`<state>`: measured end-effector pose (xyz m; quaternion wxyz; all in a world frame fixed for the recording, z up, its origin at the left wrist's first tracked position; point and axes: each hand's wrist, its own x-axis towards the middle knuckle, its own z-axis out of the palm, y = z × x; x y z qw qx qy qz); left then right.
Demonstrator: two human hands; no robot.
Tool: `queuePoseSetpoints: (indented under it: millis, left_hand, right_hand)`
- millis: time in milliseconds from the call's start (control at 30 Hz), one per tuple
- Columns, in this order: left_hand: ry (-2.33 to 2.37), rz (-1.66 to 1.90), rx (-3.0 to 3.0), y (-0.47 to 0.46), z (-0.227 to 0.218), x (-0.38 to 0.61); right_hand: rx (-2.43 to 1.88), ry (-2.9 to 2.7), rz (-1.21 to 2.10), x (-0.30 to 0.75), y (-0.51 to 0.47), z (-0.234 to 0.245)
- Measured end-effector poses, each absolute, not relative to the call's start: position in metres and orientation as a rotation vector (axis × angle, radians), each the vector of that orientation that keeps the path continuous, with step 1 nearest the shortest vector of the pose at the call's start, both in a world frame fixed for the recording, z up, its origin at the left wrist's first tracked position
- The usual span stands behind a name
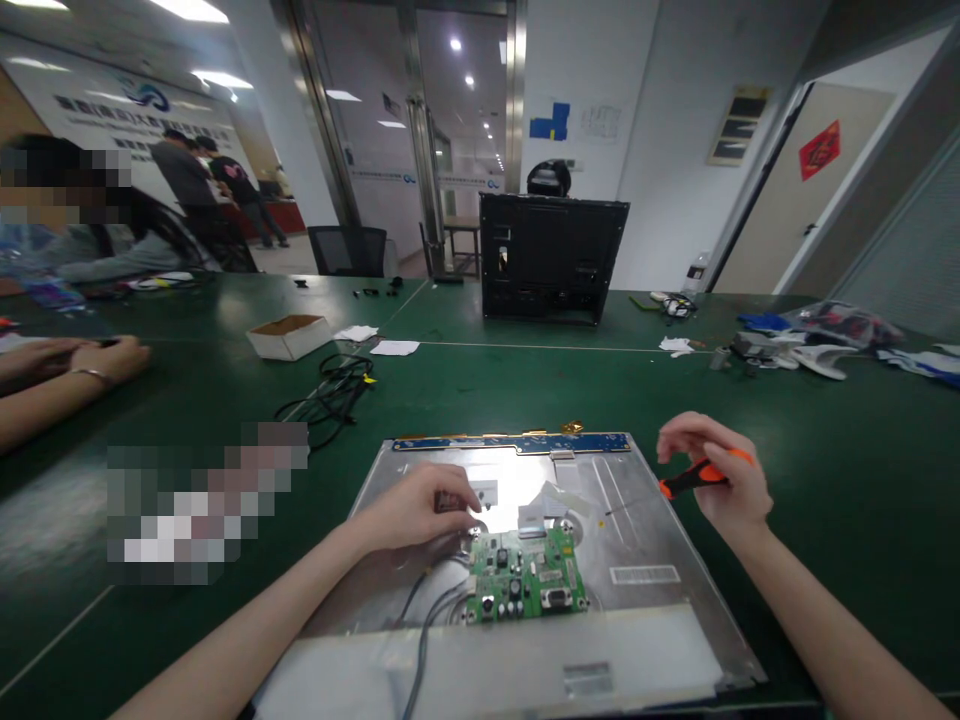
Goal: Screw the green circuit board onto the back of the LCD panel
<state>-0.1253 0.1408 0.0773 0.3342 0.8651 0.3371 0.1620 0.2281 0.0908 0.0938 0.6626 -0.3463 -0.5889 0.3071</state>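
Observation:
A screwdriver [684, 484] with an orange and black handle is in my right hand [731, 485], its thin shaft pointing left over the metal panel. My left hand [424, 505] hovers at the upper left corner of a green circuit board [525, 575], its fingertips drawn together; what they hold, if anything, is too small to make out. The board sits on the silver back of a display panel [645, 540], with dark cables [424, 640] joined to its left side. Along the panel's far edge runs a blue circuit strip [517, 443].
Black cables [334, 395] lie coiled to the left, near an open white box [289, 337]. A black monitor housing [553, 258] stands across the table [450, 385]. Another person's hands [109, 362] rest at the left. Bags and small parts [795, 345] lie at the right.

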Motion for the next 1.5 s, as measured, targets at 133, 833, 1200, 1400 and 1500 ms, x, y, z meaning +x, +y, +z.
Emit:
queuePoseSetpoints:
  millis: [133, 833, 1200, 1400, 1500]
  left_hand:
    - [0.804, 0.331, 2.279, 0.138, 0.080, -0.124]
    - [0.774, 0.099, 2.421, 0.114, 0.097, -0.119]
    - [0.757, 0.153, 2.431, 0.114, 0.093, -0.119]
    - [0.760, 0.133, 2.421, 0.114, 0.093, -0.119]
    - [0.747, 0.148, 2.413, 0.114, 0.093, -0.119]
  right_hand:
    - [-0.862, -1.176, 1.045, 0.225, 0.101, 0.090]
    - [-0.894, -1.182, 1.392, 0.201, 0.102, 0.053]
    - [-0.906, -1.190, 1.385, 0.199, 0.102, 0.052]
    - [-0.903, -1.176, 1.408, 0.198, 0.102, 0.052]
    - [-0.903, -1.167, 1.427, 0.198, 0.103, 0.048]
